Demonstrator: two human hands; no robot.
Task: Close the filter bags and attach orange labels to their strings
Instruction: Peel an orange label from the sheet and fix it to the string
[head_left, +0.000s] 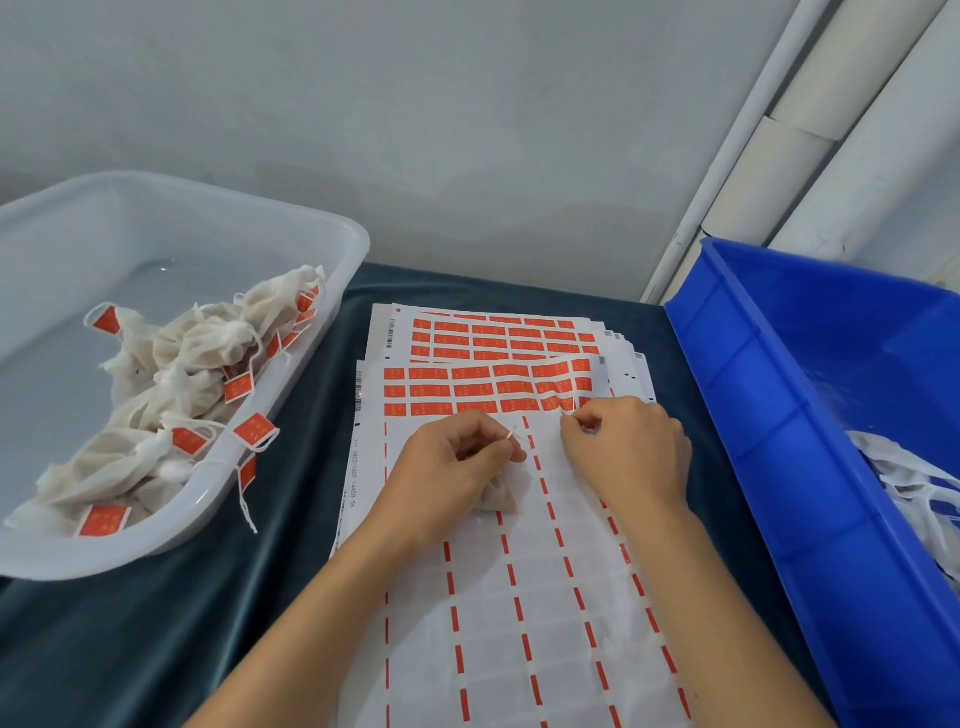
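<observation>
The left hand (457, 462) lay knuckles up over the label sheet (519, 597), its fingers curled and its fingertips pinching a thin white string (511, 435) that poked up toward the right. Beneath its palm sat a small filter bag (498, 498), resting on the sheet and partly hidden by the hand. The right hand (623, 447) was just beside it, also curled, with thumb and forefinger pinched at the near edge of the last row of orange labels (488, 389); whether it already gripped a label could not be told. Both forearms reached in from the near edge across the sheet, whose near part showed only peeled blank cells and orange dashes.

More label sheets (498, 332) were stacked under and beyond it on the bench (156, 623), which was covered in dark teal cloth.

To the left stood a clear plastic tub (332, 249) holding a heap of closed bags (208, 353) with orange tags on their strings, one string hanging over the rim. To the right stood a blue bin (779, 415) with white bag material (904, 478) piled in its near corner.
</observation>
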